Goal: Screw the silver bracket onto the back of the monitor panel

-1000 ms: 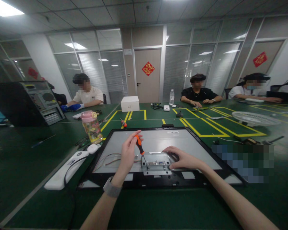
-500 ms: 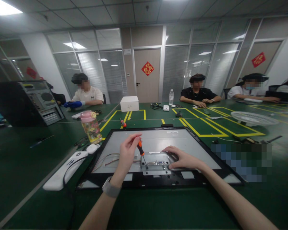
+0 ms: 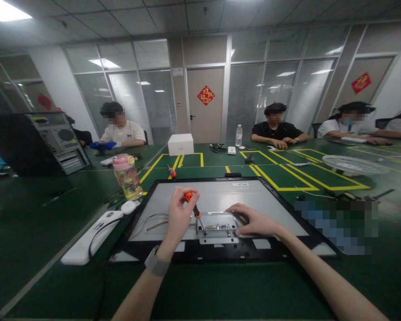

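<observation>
My left hand (image 3: 182, 211) pinches the orange-and-black handle of a screwdriver (image 3: 196, 210). The shaft slants down to the lower left edge of a silver metal bracket (image 3: 217, 218) with a row of ports (image 3: 217, 228). At the bracket's right end, my right hand (image 3: 254, 220) grips it between thumb and fingers. Beneath lies a large flat monitor panel (image 3: 254, 196), its grey metal back up inside a black frame. Thin wires (image 3: 157, 216) run out left of the bracket. The screwdriver tip is too small to make out clearly.
Left of the panel lie a white power bank (image 3: 90, 238) with a black cable and a pink-lidded bottle (image 3: 125, 178). A computer case (image 3: 50, 140) stands far left. Beyond are a white box (image 3: 181, 144), a small red-handled tool (image 3: 172, 172) and seated people.
My left fingers have shifted on the screwdriver handle, now curled around its top with more orange showing. My right hand, bracket and panel stay in place.
</observation>
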`<state>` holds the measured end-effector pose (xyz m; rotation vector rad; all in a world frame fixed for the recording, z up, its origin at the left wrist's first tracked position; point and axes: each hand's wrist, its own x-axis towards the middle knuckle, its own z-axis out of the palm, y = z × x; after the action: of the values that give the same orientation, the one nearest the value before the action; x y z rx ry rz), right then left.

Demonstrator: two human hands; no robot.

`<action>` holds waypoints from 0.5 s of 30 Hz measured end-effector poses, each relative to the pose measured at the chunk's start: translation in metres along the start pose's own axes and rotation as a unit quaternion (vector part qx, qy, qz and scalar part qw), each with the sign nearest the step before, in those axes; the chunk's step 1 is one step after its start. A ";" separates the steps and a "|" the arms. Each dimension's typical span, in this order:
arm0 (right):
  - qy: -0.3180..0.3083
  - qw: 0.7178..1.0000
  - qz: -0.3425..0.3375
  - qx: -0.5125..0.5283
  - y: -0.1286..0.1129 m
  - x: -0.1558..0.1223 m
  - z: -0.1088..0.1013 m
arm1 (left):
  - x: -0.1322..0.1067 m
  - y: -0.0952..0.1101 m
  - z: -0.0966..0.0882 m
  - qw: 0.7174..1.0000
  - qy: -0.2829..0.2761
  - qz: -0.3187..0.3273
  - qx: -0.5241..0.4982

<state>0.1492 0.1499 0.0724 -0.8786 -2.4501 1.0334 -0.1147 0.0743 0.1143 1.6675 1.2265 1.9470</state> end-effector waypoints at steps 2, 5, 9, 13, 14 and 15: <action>0.002 1.000 -0.005 -0.001 0.001 0.000 0.000 | 0.000 0.000 -0.001 1.000 0.020 0.010 0.012; 0.000 1.000 -0.002 0.001 0.001 0.000 0.000 | 0.001 0.002 -0.002 0.999 0.035 0.002 0.010; -0.002 1.000 0.001 0.001 -0.001 0.000 0.000 | 0.002 0.002 -0.003 0.998 -0.002 -0.039 -0.049; -0.003 1.000 0.003 0.001 -0.001 0.000 -0.001 | 0.002 -0.001 -0.002 0.991 -0.032 -0.070 -0.108; -0.003 1.000 0.003 0.002 -0.001 0.000 -0.001 | 0.002 -0.001 -0.002 0.993 -0.028 -0.063 -0.097; -0.004 1.000 0.003 0.003 -0.001 0.000 -0.001 | 0.002 0.000 -0.002 0.995 -0.023 -0.051 -0.081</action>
<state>0.1495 0.1498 0.0733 -0.8820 -2.4512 1.0473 -0.1177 0.0751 0.1155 1.5298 1.0841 1.8821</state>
